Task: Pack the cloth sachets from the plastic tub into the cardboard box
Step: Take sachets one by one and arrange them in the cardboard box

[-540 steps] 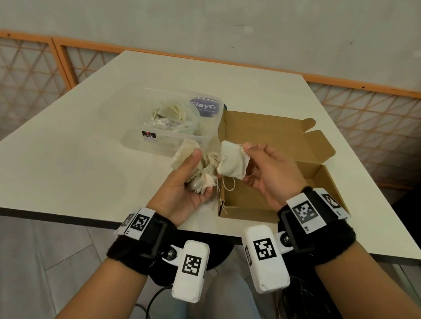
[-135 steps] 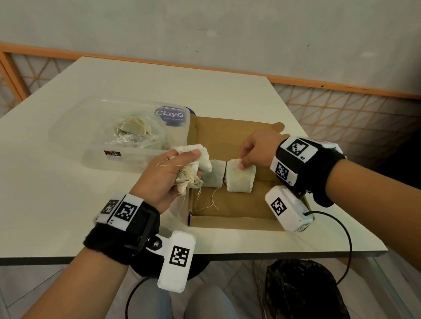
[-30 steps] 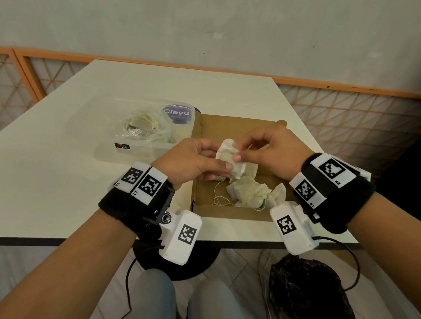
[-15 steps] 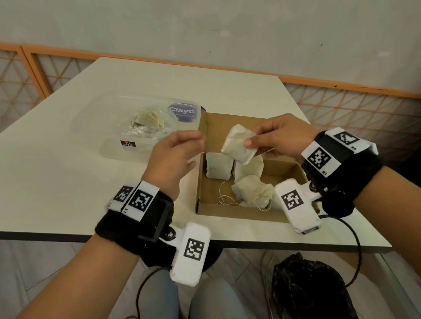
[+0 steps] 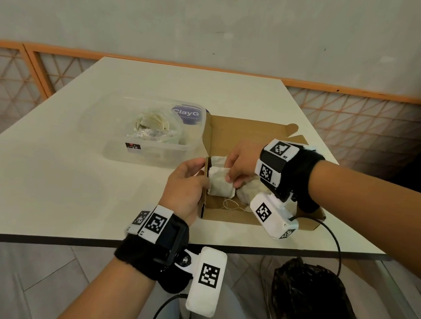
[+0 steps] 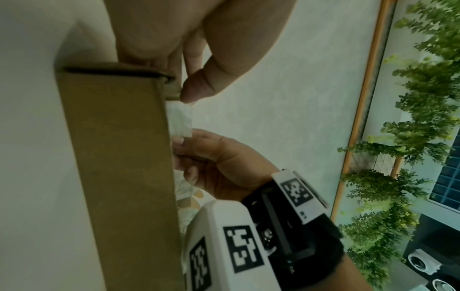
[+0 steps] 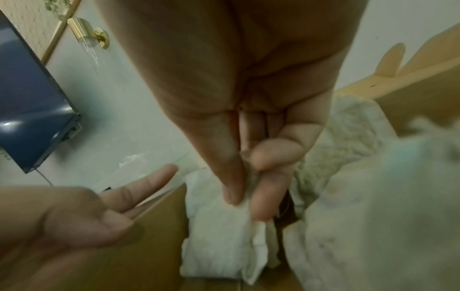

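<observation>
Pinching a white cloth sachet (image 5: pixel 220 183) between thumb and fingertips, the right hand (image 5: pixel 243 160) reaches into the cardboard box (image 5: pixel 258 217) at the centre of the head view, lowering the sachet against the box's left wall. In the right wrist view the grip is plain: the thumb and two fingers are pressed together on a fold of the sachet's upper edge, and the sachet hangs down into the box's near left corner. Another flat sachet (image 5: pixel 218 161) lies just behind it, against the same wall, and more crumpled sachets (image 5: pixel 249 189) sit just to its right, partly hidden under the right wrist. A loose string (image 5: pixel 230 205) curls on the box floor near the front.

The left hand (image 5: pixel 185 188) rests at the outside of the box's left wall, its fingers relaxed and spread, holding nothing; in the left wrist view the thumb tip hovers at the wall's top edge, close to the sachet. Whether the palm presses the cardboard cannot be told.

The box's lid (image 5: pixel 248 134) lies folded back, flat on the white bench (image 5: pixel 72 178). Left of the box, just beside it, stands the clear plastic tub (image 5: pixel 140 152), with a few sachets and crinkled wrapping inside and a blue "ClayG" label (image 5: pixel 186 115) at its far right corner. A black bag (image 5: pixel 314 300) sits on the floor at lower right.
</observation>
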